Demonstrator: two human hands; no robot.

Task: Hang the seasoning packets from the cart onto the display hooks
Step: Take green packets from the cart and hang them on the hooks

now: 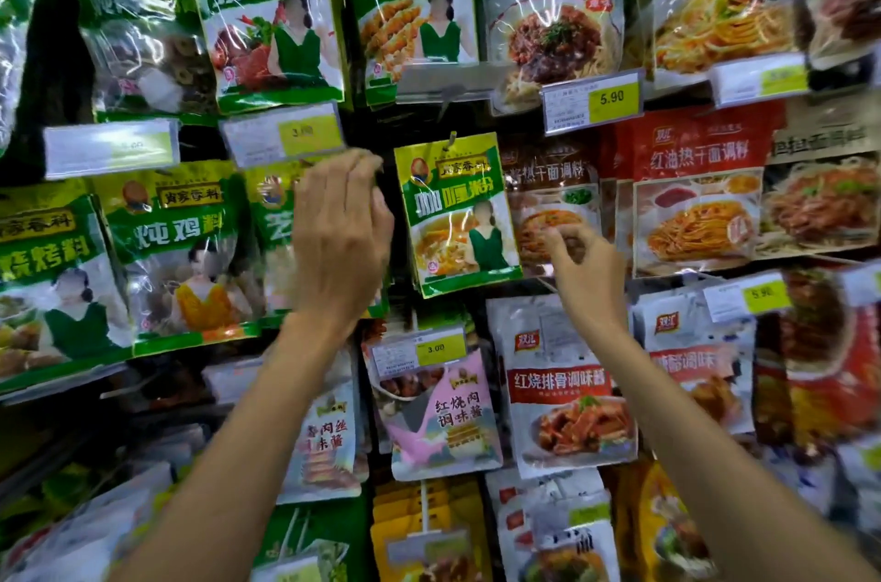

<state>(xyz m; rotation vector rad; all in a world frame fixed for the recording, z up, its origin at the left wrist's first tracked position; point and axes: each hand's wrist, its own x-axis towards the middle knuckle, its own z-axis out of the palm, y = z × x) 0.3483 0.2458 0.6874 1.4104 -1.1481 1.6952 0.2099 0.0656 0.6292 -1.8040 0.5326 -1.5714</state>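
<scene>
A green and yellow seasoning packet (453, 209) hangs from a metal display hook (450, 140) at the middle of the rack. My left hand (341, 224) is raised just left of it, back toward me, fingers loosely bent toward the shelf with nothing visible in them. It covers part of another green packet (271, 209). My right hand (584, 260) hovers at the hanging packet's lower right edge, fingers loosely curled and empty, in front of a brown noodle-sauce packet (548, 181). The cart is out of view.
Rows of hanging packets fill the rack: green ones (267, 9) above and left, red noodle-sauce ones (696, 186) right, white and pink sauce pouches (567, 386) below. Yellow price tags (591, 102) stick out on hook ends.
</scene>
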